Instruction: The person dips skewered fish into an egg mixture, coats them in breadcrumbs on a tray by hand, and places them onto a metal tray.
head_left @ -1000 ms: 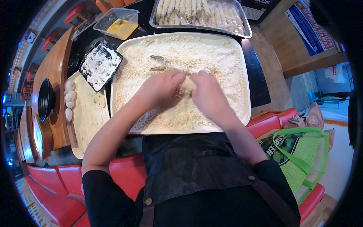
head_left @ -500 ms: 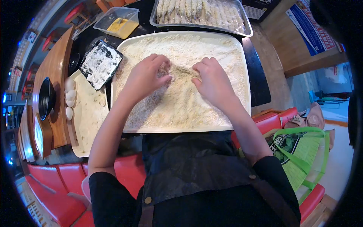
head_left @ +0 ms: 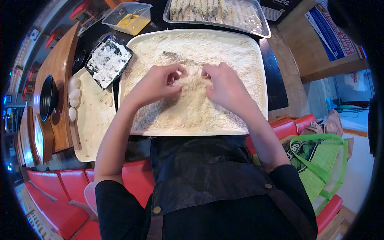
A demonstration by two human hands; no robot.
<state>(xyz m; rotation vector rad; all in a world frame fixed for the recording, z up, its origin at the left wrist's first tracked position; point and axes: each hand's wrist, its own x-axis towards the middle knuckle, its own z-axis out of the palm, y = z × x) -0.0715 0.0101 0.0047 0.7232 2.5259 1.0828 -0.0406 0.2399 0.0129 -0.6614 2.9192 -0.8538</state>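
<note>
A wide cream tray [head_left: 263, 88] holds a deep layer of pale breadcrumbs [head_left: 192, 116]. My left hand [head_left: 160, 82] is cupped in the crumbs, fingers curled and some crumbs showing between thumb and fingers. Opposite it, my right hand [head_left: 226, 84] curls around crumbs in the same way. Blurred, loose crumbs lie or fall between the two hands. Just beyond my fingertips, a thin, greyish, crumb-dusted piece, perhaps a prawn [head_left: 170, 53], lies partly covered; its right part is hard to make out.
At the back, a metal tray [head_left: 264, 30] holds rows of coated long pieces. A plastic tub [head_left: 146, 16] contains yellow liquid, and a black tray [head_left: 129, 56] white powder. Several eggs [head_left: 74, 95] sit by a second cream tray [head_left: 94, 132]. A black bowl [head_left: 49, 98] stands left.
The greyish piece was between my hands; now it shows farther back and left, beyond my fingertips. My hands sit lower in the crumbs, which blur between them. The view has shifted slightly.
</note>
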